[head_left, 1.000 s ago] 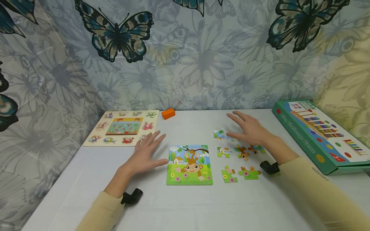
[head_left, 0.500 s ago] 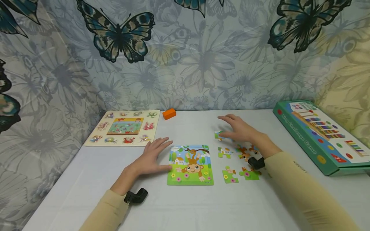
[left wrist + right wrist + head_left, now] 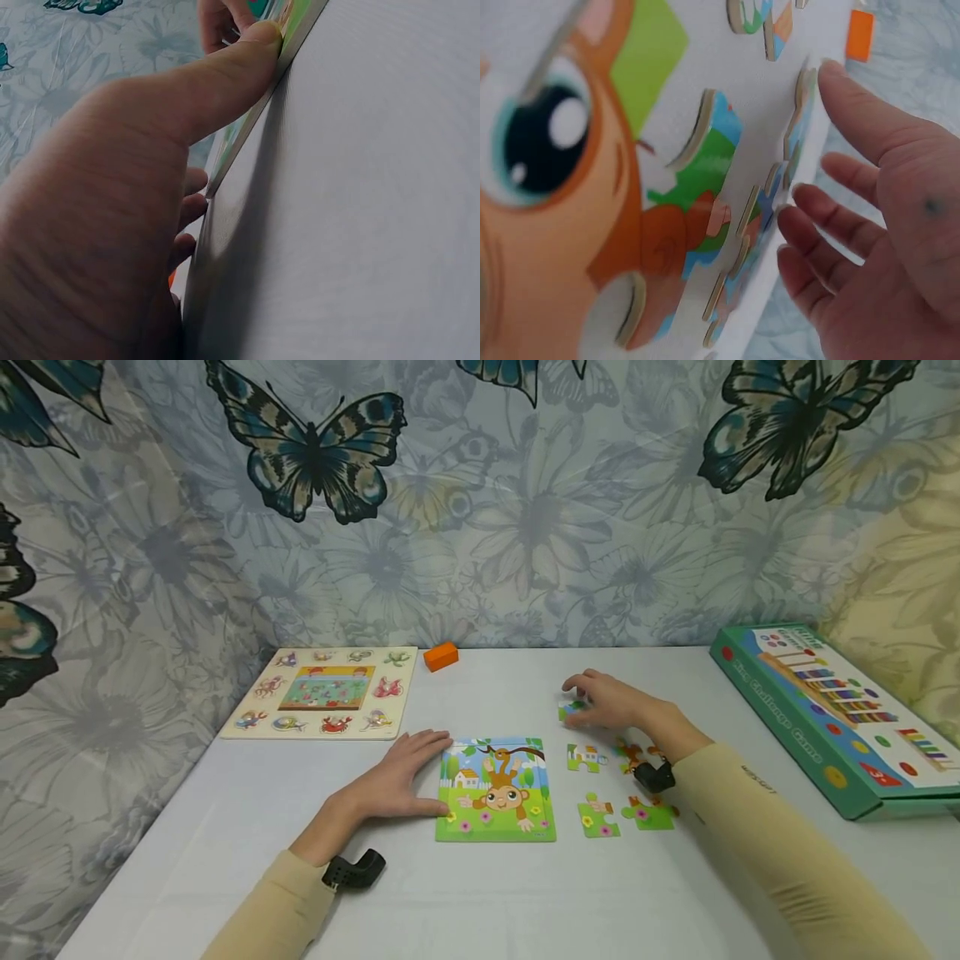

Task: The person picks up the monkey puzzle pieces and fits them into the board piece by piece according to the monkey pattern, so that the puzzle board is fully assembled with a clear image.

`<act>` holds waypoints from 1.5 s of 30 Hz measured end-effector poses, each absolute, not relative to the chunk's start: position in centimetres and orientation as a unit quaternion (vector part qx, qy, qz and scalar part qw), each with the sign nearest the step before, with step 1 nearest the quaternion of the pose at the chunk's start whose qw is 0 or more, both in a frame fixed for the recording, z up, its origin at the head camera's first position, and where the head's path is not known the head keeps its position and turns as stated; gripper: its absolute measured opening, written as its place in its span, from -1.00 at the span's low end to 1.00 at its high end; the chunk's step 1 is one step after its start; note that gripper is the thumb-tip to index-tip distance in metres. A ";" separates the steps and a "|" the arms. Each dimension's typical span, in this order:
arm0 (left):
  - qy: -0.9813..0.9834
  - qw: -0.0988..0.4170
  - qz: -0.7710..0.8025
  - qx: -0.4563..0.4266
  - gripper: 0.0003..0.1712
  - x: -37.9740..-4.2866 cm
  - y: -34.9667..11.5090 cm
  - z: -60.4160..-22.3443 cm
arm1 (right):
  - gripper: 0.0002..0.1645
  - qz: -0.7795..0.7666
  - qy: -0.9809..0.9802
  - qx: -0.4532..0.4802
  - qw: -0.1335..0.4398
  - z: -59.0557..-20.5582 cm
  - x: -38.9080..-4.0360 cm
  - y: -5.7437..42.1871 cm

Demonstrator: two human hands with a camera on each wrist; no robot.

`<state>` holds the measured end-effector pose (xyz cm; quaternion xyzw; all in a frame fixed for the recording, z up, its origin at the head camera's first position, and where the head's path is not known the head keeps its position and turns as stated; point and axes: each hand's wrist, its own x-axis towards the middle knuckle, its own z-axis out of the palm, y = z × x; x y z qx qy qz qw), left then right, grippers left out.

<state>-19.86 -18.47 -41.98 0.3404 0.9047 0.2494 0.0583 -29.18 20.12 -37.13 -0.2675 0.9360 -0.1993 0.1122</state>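
Two beige fabric sleeves (image 3: 266, 906) extend over a table with a smooth white covering (image 3: 480, 902); a black wrist camera (image 3: 358, 870) sits at the left cuff. The thin, nearly square, glossy monkey-picture puzzle board (image 3: 496, 790) lies flat in front of the person. Its sides appear about equal, so a long axis cannot be told; the printed branch edge points away from the person, the flowered edge toward the person. The left hand (image 3: 393, 781) touches the board's left side, fingers extended, thumb on the edge.

To the right lie loose jigsaw pieces with pale, wood-like edges. The near row holds a green flowered piece (image 3: 598, 822) and a wider green piece (image 3: 651, 815) with brown tabs. Farther back lie a house-printed piece (image 3: 582, 757) and a brown monkey-face piece (image 3: 632, 755), partly covered by the right wrist. Beyond these, the right hand (image 3: 611, 703) is unclenched, its thumb and bent fingers parted around a blue-and-green piece (image 3: 567, 710), which they partly hide; firm contact cannot be told.

A green cardboard-like box (image 3: 832, 727) slants at far right. At far left lies a cream rectangular sea-animal board (image 3: 247, 693), long side crosswise, beside an orange rectangular block (image 3: 441, 657). Behind hangs a creased butterfly-print cloth (image 3: 525, 527).
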 end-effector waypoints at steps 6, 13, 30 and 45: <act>0.908 0.057 0.247 0.334 0.15 -19.9 -18.5 -41.9 | -0.45 -0.205 0.934 -0.269 0.114 -37.5 -29.5 20.2; 0.908 0.058 0.251 0.330 0.15 -19.8 -18.5 -42.0 | -0.47 -0.214 0.936 -0.252 0.120 -37.8 -29.7 20.2; 0.908 0.060 0.244 0.335 0.15 -19.9 -18.7 -42.2 | -0.74 -0.275 0.922 -0.252 0.102 -37.8 -30.0 21.3; 0.910 0.063 0.241 0.333 0.15 -19.9 -18.7 -42.2 | -0.85 -0.359 0.881 -0.278 0.130 -36.8 -29.4 20.2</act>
